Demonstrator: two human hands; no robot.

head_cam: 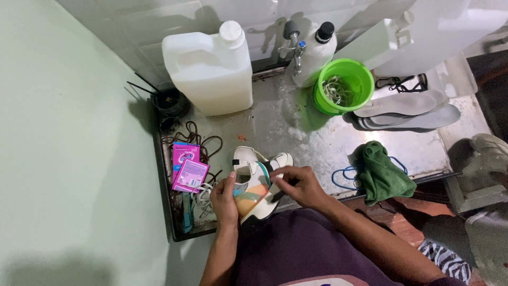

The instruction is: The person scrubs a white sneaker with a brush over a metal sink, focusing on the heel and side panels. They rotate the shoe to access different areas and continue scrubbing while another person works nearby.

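Left hand grips one sneaker, right hand pinches its side; two pink sachets beside.

Bright overhead light, hard shadows on wall and worktop, slight wide-angle bending at edges, mostly sharp
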